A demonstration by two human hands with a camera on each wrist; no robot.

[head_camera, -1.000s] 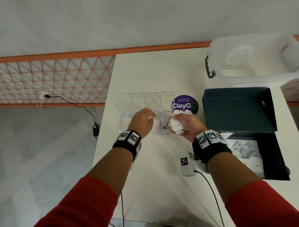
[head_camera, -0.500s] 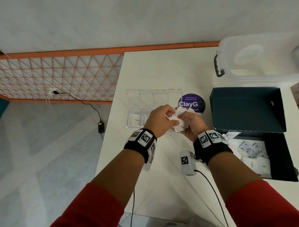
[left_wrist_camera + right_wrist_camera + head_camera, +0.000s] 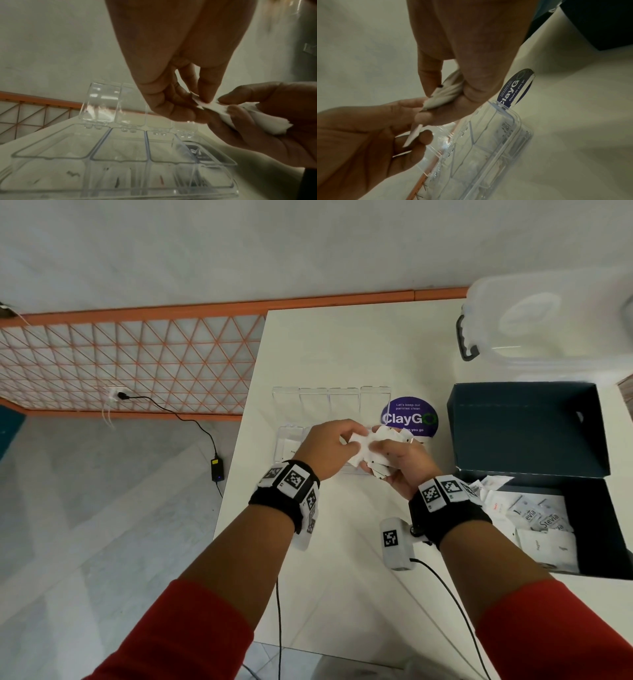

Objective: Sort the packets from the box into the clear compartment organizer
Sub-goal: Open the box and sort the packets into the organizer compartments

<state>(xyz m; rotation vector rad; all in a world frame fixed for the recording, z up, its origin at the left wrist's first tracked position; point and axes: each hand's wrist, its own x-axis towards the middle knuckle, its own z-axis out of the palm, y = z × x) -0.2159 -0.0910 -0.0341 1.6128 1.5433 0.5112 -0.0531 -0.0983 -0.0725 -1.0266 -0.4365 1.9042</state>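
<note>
My right hand (image 3: pixel 382 448) grips a bunch of small white packets (image 3: pixel 375 455) just above the clear compartment organizer (image 3: pixel 289 440). My left hand (image 3: pixel 346 440) meets it and pinches the edge of one packet (image 3: pixel 203 104) between thumb and fingertips. In the right wrist view the bunch of packets (image 3: pixel 447 93) sits in the curled right fingers, and the left hand (image 3: pixel 419 127) holds a thin packet (image 3: pixel 413 135) edge-on. The organizer (image 3: pixel 120 155) has its lids up, with packets lying in its compartments. More packets (image 3: pixel 541 523) lie in the dark open box (image 3: pixel 599 542) at my right.
A purple round sticker (image 3: pixel 409 416) is on the white table (image 3: pixel 342 347) behind the organizer. A large translucent tub (image 3: pixel 548 326) stands at the back right. A small white device (image 3: pixel 394 542) with a cable lies by my right wrist. The table's left edge is close to the organizer.
My left hand left the organizer's compartment, moved right to the bunch in my right hand, and now pinches a packet there. The right hand stayed roughly in place.
</note>
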